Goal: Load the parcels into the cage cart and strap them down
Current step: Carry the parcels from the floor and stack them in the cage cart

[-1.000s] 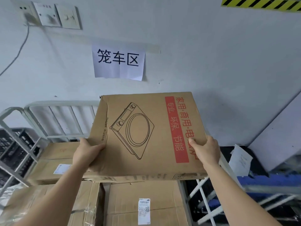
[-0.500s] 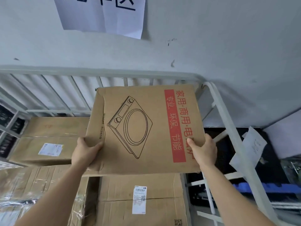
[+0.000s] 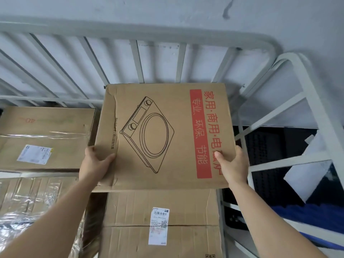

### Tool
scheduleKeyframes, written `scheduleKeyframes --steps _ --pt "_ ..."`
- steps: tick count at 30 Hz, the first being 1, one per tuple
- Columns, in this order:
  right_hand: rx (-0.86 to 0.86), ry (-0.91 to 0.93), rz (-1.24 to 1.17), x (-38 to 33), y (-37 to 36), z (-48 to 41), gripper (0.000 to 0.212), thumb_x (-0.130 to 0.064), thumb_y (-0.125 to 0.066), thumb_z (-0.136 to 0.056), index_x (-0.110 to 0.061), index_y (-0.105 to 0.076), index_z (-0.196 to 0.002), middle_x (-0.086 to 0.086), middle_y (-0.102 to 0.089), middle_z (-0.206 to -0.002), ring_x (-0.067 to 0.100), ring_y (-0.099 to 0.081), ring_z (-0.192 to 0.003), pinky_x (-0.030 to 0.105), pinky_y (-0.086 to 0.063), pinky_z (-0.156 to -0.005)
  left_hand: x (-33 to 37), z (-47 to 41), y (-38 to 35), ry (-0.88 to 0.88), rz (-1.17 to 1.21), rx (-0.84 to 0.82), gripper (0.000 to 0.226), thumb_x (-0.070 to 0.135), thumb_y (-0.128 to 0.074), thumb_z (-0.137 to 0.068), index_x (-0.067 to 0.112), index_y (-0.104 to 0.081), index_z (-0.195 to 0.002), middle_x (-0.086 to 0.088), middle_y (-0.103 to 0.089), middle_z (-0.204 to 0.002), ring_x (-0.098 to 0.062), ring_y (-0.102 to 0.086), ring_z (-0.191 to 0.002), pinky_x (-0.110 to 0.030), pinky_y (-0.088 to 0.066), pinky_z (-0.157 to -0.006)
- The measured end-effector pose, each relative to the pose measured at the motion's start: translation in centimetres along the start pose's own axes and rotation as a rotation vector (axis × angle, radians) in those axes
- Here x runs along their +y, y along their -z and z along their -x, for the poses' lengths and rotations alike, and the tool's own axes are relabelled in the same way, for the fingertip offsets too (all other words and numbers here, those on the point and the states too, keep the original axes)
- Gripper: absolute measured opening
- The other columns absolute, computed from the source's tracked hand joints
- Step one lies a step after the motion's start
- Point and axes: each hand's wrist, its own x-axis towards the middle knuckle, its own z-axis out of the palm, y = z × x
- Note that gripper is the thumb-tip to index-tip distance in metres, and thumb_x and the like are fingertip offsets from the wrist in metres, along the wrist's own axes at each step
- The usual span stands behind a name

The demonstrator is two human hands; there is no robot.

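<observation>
Over a labelled carton (image 3: 162, 207) lying in the cage cart (image 3: 130, 33), a person's left hand (image 3: 95, 164) and right hand (image 3: 232, 164), set apart, grip opposite edges of a flat cardboard parcel (image 3: 163, 136) printed with a cooker drawing and red lettering. A taped parcel (image 3: 46, 127) lies to its left, the cart's white back rails beyond.

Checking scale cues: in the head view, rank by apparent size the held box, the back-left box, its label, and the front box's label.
1. Held box, though it is nearest the camera.
2. Back-left box.
3. Back-left label and front label look about alike; unranked.
</observation>
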Motion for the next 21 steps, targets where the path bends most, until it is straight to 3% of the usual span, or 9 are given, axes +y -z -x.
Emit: scheduleKeyframes --steps 5,16,21 --pt "-0.040 -0.063 -0.009 4.3 -3.6 -0.4 0.048 -0.038 -0.075 -0.080 -0.019 -0.055 -0.120 0.001 -0.059 -0.116 0.020 -0.063 -0.097 0.037 -0.055 -0.077 -2.6 -1.8 -3.0 0.004 0.017 -0.001 0.073 0.025 -0.076 -0.081 0.012 -0.032 -0.138 -0.016 -0.051 -0.133 -0.035 -0.052 -0.117 -0.046 -0.046 -0.091" --pt "-0.004 -0.140 -0.005 7.3 -5.4 -1.0 0.072 -0.039 -0.075 -0.081 -0.013 -0.043 -0.140 0.004 -0.052 -0.135 0.026 -0.054 -0.121 0.048 -0.049 -0.097 -5.1 -2.2 -6.3 -0.021 0.028 -0.009 0.070 0.016 -0.075 -0.082 0.008 -0.031 -0.136 -0.018 -0.053 -0.124 -0.036 -0.053 -0.110 -0.046 -0.045 -0.088" --pt "0.003 -0.167 -0.032 8.3 -5.1 -0.4 0.060 -0.032 -0.075 -0.082 -0.009 -0.048 -0.131 0.003 -0.055 -0.126 0.018 -0.055 -0.108 0.037 -0.048 -0.086 -4.9 -1.8 -6.5 -0.037 -0.002 -0.017 0.069 0.019 -0.075 -0.082 0.011 -0.031 -0.135 -0.008 -0.051 -0.109 -0.026 -0.050 -0.093 -0.049 -0.052 -0.079"
